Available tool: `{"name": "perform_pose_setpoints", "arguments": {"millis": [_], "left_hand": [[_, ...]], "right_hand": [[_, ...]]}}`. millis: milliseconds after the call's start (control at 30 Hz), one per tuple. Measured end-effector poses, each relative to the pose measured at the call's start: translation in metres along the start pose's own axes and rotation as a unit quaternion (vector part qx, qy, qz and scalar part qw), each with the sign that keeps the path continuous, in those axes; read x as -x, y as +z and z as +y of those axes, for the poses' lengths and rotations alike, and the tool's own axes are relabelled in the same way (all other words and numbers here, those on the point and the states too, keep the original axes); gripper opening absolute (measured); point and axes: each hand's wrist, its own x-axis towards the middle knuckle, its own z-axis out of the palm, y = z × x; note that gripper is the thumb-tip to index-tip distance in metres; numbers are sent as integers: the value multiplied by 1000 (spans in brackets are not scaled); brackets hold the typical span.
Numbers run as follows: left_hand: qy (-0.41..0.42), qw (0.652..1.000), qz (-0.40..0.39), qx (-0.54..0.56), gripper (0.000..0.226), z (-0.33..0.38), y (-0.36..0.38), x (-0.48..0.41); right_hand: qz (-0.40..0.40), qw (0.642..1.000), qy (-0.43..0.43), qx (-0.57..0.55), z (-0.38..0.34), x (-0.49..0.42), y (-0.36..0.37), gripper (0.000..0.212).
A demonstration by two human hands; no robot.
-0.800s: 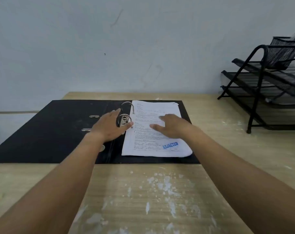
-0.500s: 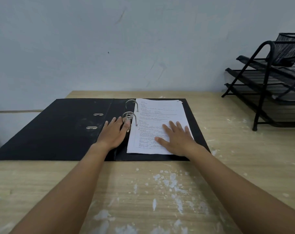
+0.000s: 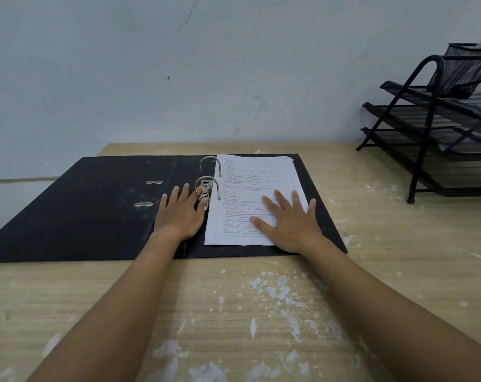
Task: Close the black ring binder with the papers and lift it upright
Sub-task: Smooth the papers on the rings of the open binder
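Observation:
The black ring binder lies open and flat on the wooden table, its left cover spread wide. A stack of white printed papers sits on its right half, threaded on two metal rings that look joined. My left hand rests flat on the spine area, fingers spread, with the forefinger against the lever of the ring mechanism. My right hand lies flat on the lower right of the papers, fingers apart, holding nothing.
A black wire mesh paper tray rack stands at the back right of the table, with a mesh pen holder on top. A pale wall runs right behind the binder. White paint flecks mark the tabletop.
My right hand slid down toward the lower right of the papers and flattened with fingers spread. My left hand stayed by the ring mechanism. The camera view shifted slightly.

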Motion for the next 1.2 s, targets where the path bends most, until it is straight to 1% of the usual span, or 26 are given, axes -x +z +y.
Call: {"name": "perform_pose_setpoints", "arguments": {"millis": [300, 867, 1033, 1133, 1200], "left_hand": [[-11, 1000, -11, -16, 53, 12, 1, -1], [13, 1000, -20, -7, 53, 91, 16, -37], [21, 1000, -4, 16, 52, 91, 15, -41], [14, 1000, 16, 20, 52, 90, 14, -39], [1, 1000, 7, 1, 54, 91, 15, -38]], "right_hand": [[3, 1000, -8, -12, 13, -5, 0, 83], [17, 999, 19, -32, 94, -19, -11, 83], [23, 999, 24, -38, 95, -19, -15, 81], [33, 998, 36, -26, 88, -18, -15, 86], [25, 999, 36, -20, 86, -17, -13, 89]]}}
